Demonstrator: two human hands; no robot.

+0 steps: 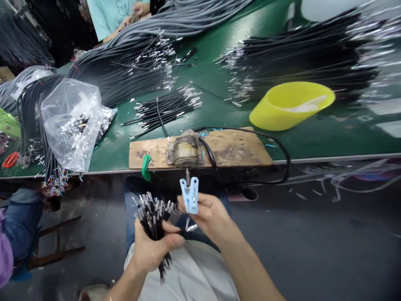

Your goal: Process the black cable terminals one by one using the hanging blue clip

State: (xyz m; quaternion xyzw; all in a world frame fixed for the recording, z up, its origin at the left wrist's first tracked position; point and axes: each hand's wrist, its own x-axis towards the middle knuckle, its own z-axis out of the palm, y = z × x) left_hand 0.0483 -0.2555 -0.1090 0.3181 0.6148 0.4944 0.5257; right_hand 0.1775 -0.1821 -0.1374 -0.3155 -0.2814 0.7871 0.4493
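A bundle of short black cables point(153, 225) with bare silvery ends stands upright in my left hand point(150, 251), whose fingers wrap round it. My right hand point(216, 217) is closed at the lower end of a light-blue plastic clip point(189, 196), fingers on both sides of it. The clip's two legs point up to the metal shaft point(187, 175) of a small motor point(185, 152). Part of my right fingers is hidden behind the clip, so a cable between them cannot be made out. A silvery wire end point(191, 225) shows just below.
The motor sits on a wooden board point(234, 146) at the green table's edge, beside a green clamp point(145, 167). Behind lie a black cable pile point(169, 106), a yellow cup point(278, 113) and a clear bag point(73, 125). A co-worker point(109, 19) is across the table.
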